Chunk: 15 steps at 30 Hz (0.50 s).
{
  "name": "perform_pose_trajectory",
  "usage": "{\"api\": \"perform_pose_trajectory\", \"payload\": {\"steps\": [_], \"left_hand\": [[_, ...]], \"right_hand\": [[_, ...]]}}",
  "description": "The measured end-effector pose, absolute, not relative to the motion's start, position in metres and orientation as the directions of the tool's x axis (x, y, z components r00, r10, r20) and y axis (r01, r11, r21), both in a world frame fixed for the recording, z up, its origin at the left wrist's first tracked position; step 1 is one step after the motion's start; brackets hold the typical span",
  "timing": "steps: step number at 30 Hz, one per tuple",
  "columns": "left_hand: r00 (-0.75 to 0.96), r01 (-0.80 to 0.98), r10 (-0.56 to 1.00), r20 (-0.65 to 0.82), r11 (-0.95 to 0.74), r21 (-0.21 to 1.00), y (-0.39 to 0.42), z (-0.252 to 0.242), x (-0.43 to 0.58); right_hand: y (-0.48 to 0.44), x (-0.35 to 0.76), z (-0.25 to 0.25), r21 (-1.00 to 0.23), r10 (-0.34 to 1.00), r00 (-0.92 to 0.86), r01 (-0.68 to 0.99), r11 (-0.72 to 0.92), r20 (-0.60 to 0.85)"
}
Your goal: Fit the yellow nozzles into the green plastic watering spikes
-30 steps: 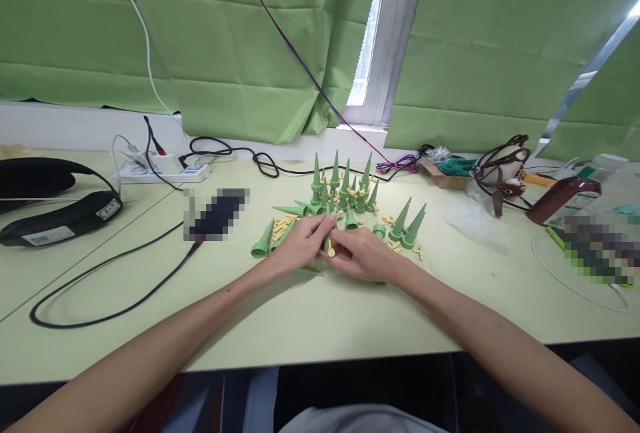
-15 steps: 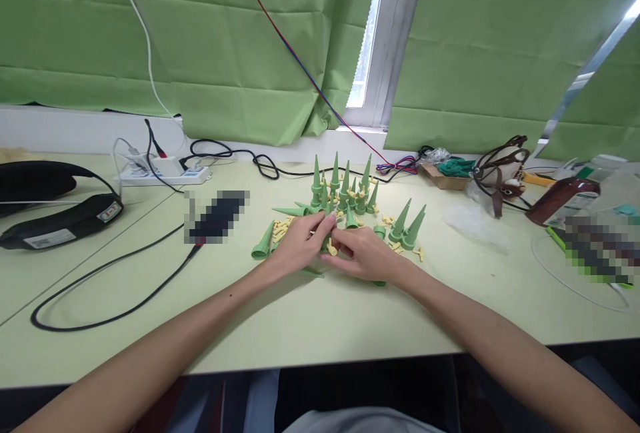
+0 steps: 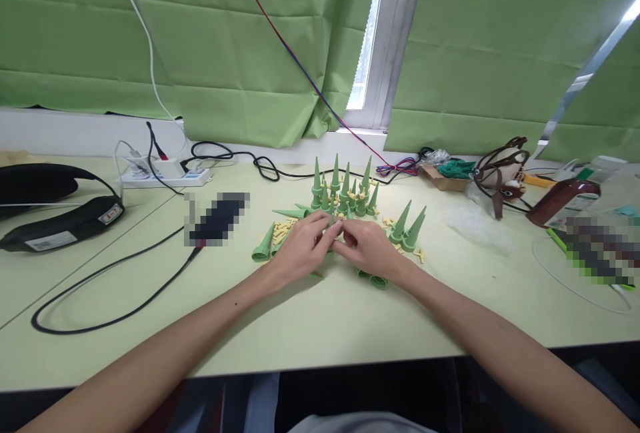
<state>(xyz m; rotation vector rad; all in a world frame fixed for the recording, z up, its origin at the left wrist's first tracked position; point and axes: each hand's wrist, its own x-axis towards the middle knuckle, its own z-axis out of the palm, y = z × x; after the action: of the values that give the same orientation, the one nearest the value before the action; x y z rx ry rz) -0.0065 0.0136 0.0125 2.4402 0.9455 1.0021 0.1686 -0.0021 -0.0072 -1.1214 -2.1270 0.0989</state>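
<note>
My left hand [image 3: 306, 244] is closed around a green plastic cone spike [image 3: 332, 218], whose tip pokes up above the fingers. Against it, my right hand [image 3: 367, 246] has its thumb and fingers pinched together at the cone; what they hold, if anything, is hidden. Behind both hands stands a cluster of upright green cones [image 3: 345, 186] with small yellow tap-like pieces on some of them. Two more upright cones [image 3: 411, 232] are right of my right hand. Loose yellow pieces [image 3: 283, 230] and a tilted cone [image 3: 263, 246] lie left of my left hand.
A phone-like blurred device [image 3: 219, 218] with a black cable lies on the left, near a power strip [image 3: 165, 176] and a black padded case [image 3: 65, 226]. To the right are a plastic bag [image 3: 477, 230], a brown bottle [image 3: 565, 201] and a small cardboard box [image 3: 441, 178].
My hands have drawn closer together and my right hand has shifted slightly up. The yellow piece seen between them before is now hidden. Open cone ends below my right hand show more.
</note>
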Motion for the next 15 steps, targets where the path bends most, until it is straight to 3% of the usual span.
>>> {"api": "perform_pose_trajectory", "payload": {"steps": [10,15], "left_hand": [[0.602,0.441,0.647,0.468,-0.758,0.481,0.0113,0.0126,-0.0073],[0.524,0.494,0.673,0.522,-0.739,0.457,0.0172,0.0121,-0.0107]], "right_hand": [[-0.0015,0.1671,-0.0124,-0.370,0.664,-0.354,0.617,0.695,0.658],[0.0019,0.1735,-0.0068,-0.417,0.678,-0.210,0.650,0.635,0.705]]}}
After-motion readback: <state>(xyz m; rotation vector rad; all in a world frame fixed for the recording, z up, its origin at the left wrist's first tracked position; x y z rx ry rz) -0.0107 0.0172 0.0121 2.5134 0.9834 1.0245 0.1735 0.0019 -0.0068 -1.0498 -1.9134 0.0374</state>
